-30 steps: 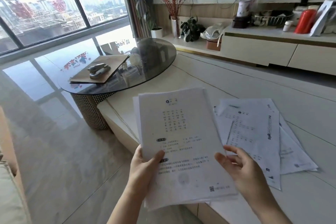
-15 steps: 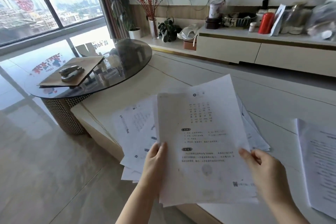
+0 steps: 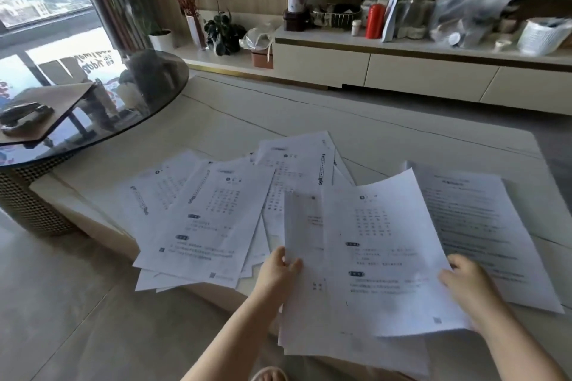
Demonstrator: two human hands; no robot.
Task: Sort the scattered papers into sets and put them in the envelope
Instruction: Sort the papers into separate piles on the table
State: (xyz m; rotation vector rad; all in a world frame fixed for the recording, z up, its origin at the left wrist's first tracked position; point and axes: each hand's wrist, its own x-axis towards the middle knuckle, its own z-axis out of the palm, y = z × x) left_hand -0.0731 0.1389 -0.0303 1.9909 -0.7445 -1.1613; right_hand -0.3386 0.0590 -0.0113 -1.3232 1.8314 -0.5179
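Observation:
I hold a stack of printed white sheets [image 3: 380, 260] over the near edge of the low pale table [image 3: 216, 120]. My left hand [image 3: 280, 269] pinches the stack's left edge. My right hand [image 3: 467, 291] grips the top sheet at its right edge, and that sheet is slid a little to the right of those beneath. Scattered papers [image 3: 210, 219] overlap each other on the table to the left. A separate pile of text pages [image 3: 473, 226] lies flat to the right. A brown envelope [image 3: 52, 102] rests on the round glass table [image 3: 148, 93] at far left.
A dark stapler [image 3: 24, 117] lies on the envelope. A long white cabinet [image 3: 402, 74] at the back carries a red bottle [image 3: 374, 21], bags and jars. Potted plants and a vase stand beside the window. Tiled floor lies at lower left.
The view swung right, so the scattered papers now show at left and the text pile at right. The held stack moved right, and its top sheet has slid sideways off the others.

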